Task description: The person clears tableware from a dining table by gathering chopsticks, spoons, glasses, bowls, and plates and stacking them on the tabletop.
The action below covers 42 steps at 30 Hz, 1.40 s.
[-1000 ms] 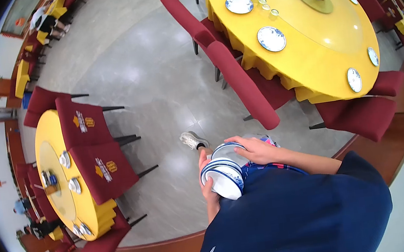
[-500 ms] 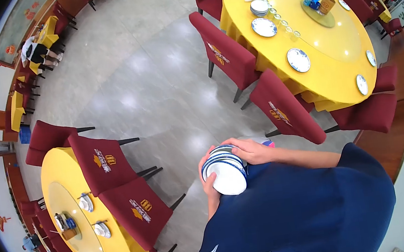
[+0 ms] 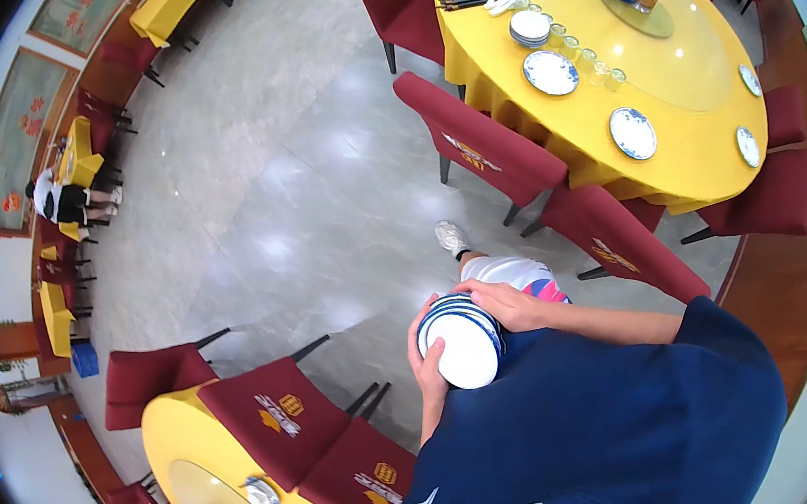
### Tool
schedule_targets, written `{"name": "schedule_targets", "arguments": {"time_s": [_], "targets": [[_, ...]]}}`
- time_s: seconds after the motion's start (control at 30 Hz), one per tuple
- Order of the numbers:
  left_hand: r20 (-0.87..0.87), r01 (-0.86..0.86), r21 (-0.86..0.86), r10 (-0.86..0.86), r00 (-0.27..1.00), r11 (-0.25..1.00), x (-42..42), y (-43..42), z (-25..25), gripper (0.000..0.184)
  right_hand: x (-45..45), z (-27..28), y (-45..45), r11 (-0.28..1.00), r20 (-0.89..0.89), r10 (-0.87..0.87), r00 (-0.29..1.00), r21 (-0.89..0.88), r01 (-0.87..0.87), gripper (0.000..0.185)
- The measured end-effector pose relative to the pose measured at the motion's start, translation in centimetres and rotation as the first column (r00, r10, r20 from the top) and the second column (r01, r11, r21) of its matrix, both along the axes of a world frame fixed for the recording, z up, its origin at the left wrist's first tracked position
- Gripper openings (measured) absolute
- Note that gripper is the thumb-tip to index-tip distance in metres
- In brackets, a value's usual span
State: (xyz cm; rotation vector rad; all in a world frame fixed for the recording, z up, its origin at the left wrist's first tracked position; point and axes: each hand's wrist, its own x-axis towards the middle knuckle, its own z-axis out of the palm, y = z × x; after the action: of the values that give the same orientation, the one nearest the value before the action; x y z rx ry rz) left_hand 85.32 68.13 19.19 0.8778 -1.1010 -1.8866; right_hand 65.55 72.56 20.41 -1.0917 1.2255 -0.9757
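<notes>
A stack of small white plates with blue rims (image 3: 466, 353) is held against the front of my dark blue shirt, the top plate tilted to face up toward me. My left hand (image 3: 428, 361) wraps round its left side, with the thumb lying over the front plate. On the far right side, my right hand (image 3: 509, 306) is closed over the edge of the stack, its fingertips at the upper rims. Several rims show behind the front plate.
To the right stands a round yellow-clothed table (image 3: 604, 159) with plates (image 3: 551, 74), glasses (image 3: 600, 74), chopsticks (image 3: 466, 2) and a plate stack (image 3: 529, 28). Maroon chairs (image 3: 481, 142) flank it. Another set table (image 3: 177, 421) is at lower left. A person (image 3: 64, 198) bends over a far table.
I have stepped forward, and a white shoe and leg now show below me. The right table's chairs are nearer, and the left table has slid down the view. Both hands keep the plates.
</notes>
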Motion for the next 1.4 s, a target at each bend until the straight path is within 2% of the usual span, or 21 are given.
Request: {"name": "schedule_targets", "arguments": {"time_s": [0.07, 0.17, 0.2, 0.27, 0.33, 0.5, 0.57, 0.63, 0.7, 0.77, 0.8, 0.9, 0.93, 0.97, 1.03, 1.1, 1.17, 1.23, 1.3, 1.37, 1.4], "targets": [[0.057, -0.004, -0.016, 0.005, 0.998, 1.000, -0.6, -4.0, -0.7, 0.054, -0.8, -1.3, -3.7, 0.998, 0.019, -0.011, 1.000, -0.067, 0.013, 0.043], [0.113, 0.029, -0.037, -0.025, 0.993, 0.999, -2.8, -11.0, 0.6, 0.054, -3.5, 0.4, -10.2, 0.999, 0.011, -0.004, 1.000, -0.045, 0.004, 0.043], [0.139, 0.016, 0.031, -0.020, 0.990, 0.999, -3.3, -13.2, 0.8, 0.055, -4.2, 1.0, -11.9, 0.999, 0.011, -0.031, 0.999, -0.027, 0.031, 0.043], [0.072, 0.041, 0.004, -0.042, 0.997, 0.999, -5.5, -17.3, 2.1, 0.056, -5.9, 1.9, -15.9, 0.989, 0.007, -0.064, 0.998, -0.136, 0.064, 0.044], [0.031, 0.083, -0.021, -0.082, 0.996, 0.996, -7.7, -20.9, 2.4, 0.057, -7.7, 2.7, -18.9, 0.989, -0.004, -0.094, 0.996, -0.116, 0.093, 0.044], [0.058, 0.103, 0.096, -0.109, 0.992, 0.990, -10.2, -27.2, 2.7, 0.063, -9.5, 3.3, -24.2, 0.989, 0.043, -0.148, 0.988, 0.014, 0.147, 0.050], [0.030, 0.143, 0.120, -0.147, 0.989, 0.982, -10.4, -30.4, 1.7, 0.062, -9.3, 2.2, -26.5, 0.975, 0.044, -0.223, 0.974, 0.000, 0.224, 0.046], [0.075, 0.223, 0.105, -0.231, 0.970, 0.969, -10.8, -34.0, 1.1, 0.060, -9.2, 1.2, -29.0, 0.949, 0.077, -0.315, 0.946, 0.040, 0.312, 0.047], [0.098, 0.276, 0.129, -0.289, 0.952, 0.953, -11.1, -38.0, 0.5, 0.057, -9.0, 0.8, -31.9, 0.929, 0.058, -0.370, 0.927, 0.034, 0.369, 0.050], [0.056, 0.389, -0.023, -0.387, 0.920, 0.921, -11.5, -42.4, -0.6, 0.056, -8.6, 0.6, -35.2, 0.909, -0.015, -0.411, 0.912, 0.069, 0.411, 0.052], [0.097, 0.386, 0.049, -0.389, 0.916, 0.921, -11.8, -44.3, 0.2, 0.055, -8.4, 0.4, -37.1, 0.895, -0.049, -0.439, 0.897, 0.063, 0.441, 0.056], [0.065, 0.395, 0.141, -0.407, 0.911, 0.908, -12.2, -50.6, 1.0, 0.055, -8.0, 1.4, -42.6, 0.895, -0.129, -0.425, 0.896, 0.088, 0.437, 0.058], [0.136, 0.415, 0.051, -0.418, 0.898, 0.908, -12.5, -52.6, 1.2, 0.053, -8.1, 2.1, -44.6, 0.890, -0.158, -0.443, 0.882, 0.040, 0.454, 0.061], [0.127, 0.420, 0.052, -0.423, 0.897, 0.906, -12.8, -54.5, 1.7, 0.053, -8.4, 3.1, -46.3, 0.888, -0.166, -0.447, 0.879, 0.041, 0.459, 0.061], [0.044, 0.410, 0.203, -0.427, 0.903, 0.889, -13.7, -58.2, 2.4, 0.052, -9.6, 7.2, -49.9, 0.818, -0.070, -0.349, 0.934, 0.465, 0.340, 0.064], [0.003, 0.473, 0.204, -0.484, 0.875, 0.857, -14.8, -61.6, 2.3, 0.053, -10.0, 7.5, -52.5, 0.816, -0.054, -0.404, 0.913, 0.429, 0.387, 0.069], [-0.091, 0.505, 0.348, -0.508, 0.857, 0.790, -16.8, -63.9, 3.4, 0.054, -10.5, 8.2, -54.4, 0.798, -0.010, -0.489, 0.872, 0.399, 0.452, 0.073], [-0.110, 0.554, 0.371, -0.558, 0.823, 0.745, -19.1, -66.0, 3.8, 0.055, -11.1, 6.6, -55.4, 0.767, -0.007, -0.564, 0.826, 0.365, 0.527, 0.073], [-0.186, 0.666, 0.360, -0.650, 0.737, 0.653, -21.5, -67.9, 3.1, 0.056, -12.2, 5.7, -56.3, 0.678, -0.018, -0.671, 0.742, 0.391, 0.623, 0.068], [-0.177, 0.713, 0.347, -0.705, 0.687, 0.609, -24.4, -69.3, 2.3, 0.056, -13.4, 4.8, -56.8, 0.607, -0.037, -0.738, 0.674, 0.401, 0.686, 0.064], [-0.158, 0.757, 0.322, -0.756, 0.635, 0.569, -26.0, -69.8, 2.1, 0.057, -14.0, 3.9, -57.0, 0.538, -0.022, -0.802, 0.597, 0.406, 0.739, 0.064]]}}
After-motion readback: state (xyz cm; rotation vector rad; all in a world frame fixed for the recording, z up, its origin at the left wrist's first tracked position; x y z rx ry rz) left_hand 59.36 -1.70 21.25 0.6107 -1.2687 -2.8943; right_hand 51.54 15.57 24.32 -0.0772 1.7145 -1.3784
